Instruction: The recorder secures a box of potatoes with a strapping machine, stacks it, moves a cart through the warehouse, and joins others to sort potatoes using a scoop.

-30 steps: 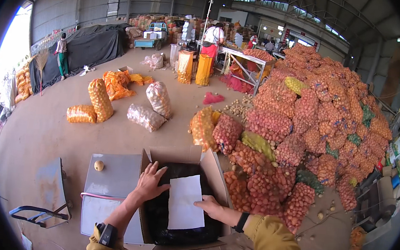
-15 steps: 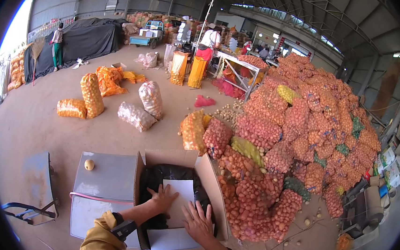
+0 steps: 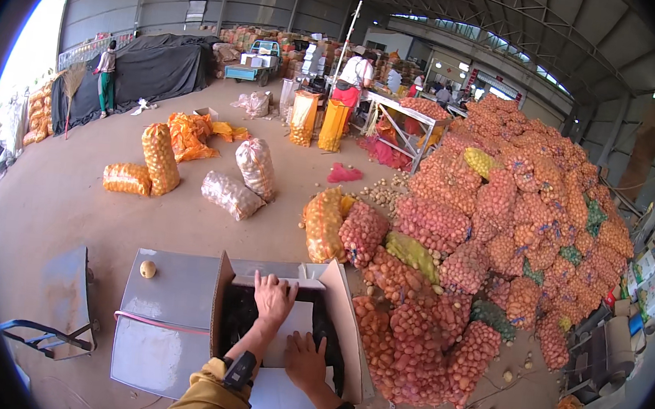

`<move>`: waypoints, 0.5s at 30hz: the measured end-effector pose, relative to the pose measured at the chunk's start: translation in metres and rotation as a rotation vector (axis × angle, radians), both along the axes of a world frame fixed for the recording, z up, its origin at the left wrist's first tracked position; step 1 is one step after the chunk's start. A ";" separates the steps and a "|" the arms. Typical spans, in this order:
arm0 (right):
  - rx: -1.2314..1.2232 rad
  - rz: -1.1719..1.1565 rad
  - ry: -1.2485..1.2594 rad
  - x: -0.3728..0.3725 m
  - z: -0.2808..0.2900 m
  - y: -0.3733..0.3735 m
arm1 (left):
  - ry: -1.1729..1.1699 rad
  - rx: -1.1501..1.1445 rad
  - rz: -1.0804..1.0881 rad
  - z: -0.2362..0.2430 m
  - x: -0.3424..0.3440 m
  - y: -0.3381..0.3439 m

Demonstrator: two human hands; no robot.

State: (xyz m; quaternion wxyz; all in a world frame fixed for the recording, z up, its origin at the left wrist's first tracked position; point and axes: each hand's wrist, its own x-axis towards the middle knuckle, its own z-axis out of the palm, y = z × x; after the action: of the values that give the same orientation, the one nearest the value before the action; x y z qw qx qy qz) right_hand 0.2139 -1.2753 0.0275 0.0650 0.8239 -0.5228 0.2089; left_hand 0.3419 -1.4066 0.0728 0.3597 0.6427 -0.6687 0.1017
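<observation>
In front of me stands an opened cardboard box (image 3: 347,331), lined with black plastic (image 3: 237,314). A pale flat sheet (image 3: 302,316) lies inside on top of the contents, which are hidden. My left hand (image 3: 274,299) reaches across to the far flap (image 3: 243,280), its fingers hooked over the upper edge, and the flap leans inward. My right hand (image 3: 305,363) rests flat on the sheet, fingers extended and gripping nothing. The pale near flap (image 3: 287,395) lies below my right hand, partly under my forearms.
Left of the box, a grey-topped surface (image 3: 171,288) carries one potato (image 3: 148,269). Beyond it is a metal hand truck (image 3: 58,299). Potato-filled net sacks (image 3: 439,344) heap up close on the right. More filled sacks (image 3: 160,159) stand ahead; a person (image 3: 351,76) works at a table (image 3: 404,107).
My left hand has moved from the sheet to the far flap, which now tilts inward. The right hand has shifted slightly left and nearer on the sheet. The view has turned a little.
</observation>
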 end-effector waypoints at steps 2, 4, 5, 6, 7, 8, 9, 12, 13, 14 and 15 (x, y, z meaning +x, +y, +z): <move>-0.028 0.033 -0.073 0.004 0.001 -0.002 | 0.208 -0.138 -0.074 -0.057 -0.013 0.037; -0.002 0.049 -0.062 -0.004 0.000 0.001 | 0.150 -0.195 -0.088 -0.078 -0.027 0.046; -0.025 0.145 -0.128 -0.011 0.012 0.014 | 0.133 -0.145 -0.086 -0.074 -0.023 0.048; -0.039 0.167 -0.155 -0.025 0.053 0.032 | 0.098 -0.147 -0.106 -0.077 -0.022 0.049; -0.150 0.132 -0.073 -0.053 0.078 0.047 | 0.173 -0.179 -0.114 -0.087 -0.021 0.050; -0.289 0.038 -0.282 -0.076 0.103 0.054 | 0.145 -0.136 -0.068 -0.084 -0.020 0.054; -0.318 -0.050 -0.603 -0.079 0.123 0.053 | 0.116 -0.090 -0.043 -0.079 -0.022 0.058; 0.104 -0.030 -0.861 -0.093 0.097 0.032 | 0.137 -0.087 -0.032 -0.082 -0.024 0.058; 0.244 -0.012 -1.014 -0.087 0.076 0.016 | 0.155 -0.102 -0.060 -0.081 -0.026 0.058; 0.372 0.012 -1.166 -0.079 0.057 -0.012 | 0.118 -0.097 -0.071 -0.082 -0.028 0.052; 0.525 0.052 -1.309 -0.071 0.044 -0.034 | 0.121 -0.099 -0.055 -0.081 -0.020 0.052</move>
State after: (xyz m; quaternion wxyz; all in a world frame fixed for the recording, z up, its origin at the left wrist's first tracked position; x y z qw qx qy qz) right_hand 0.1431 -1.3094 0.0712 -0.4690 0.5294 -0.4678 0.5300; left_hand 0.3214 -1.3545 -0.0084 0.4332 0.6107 -0.6573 0.0858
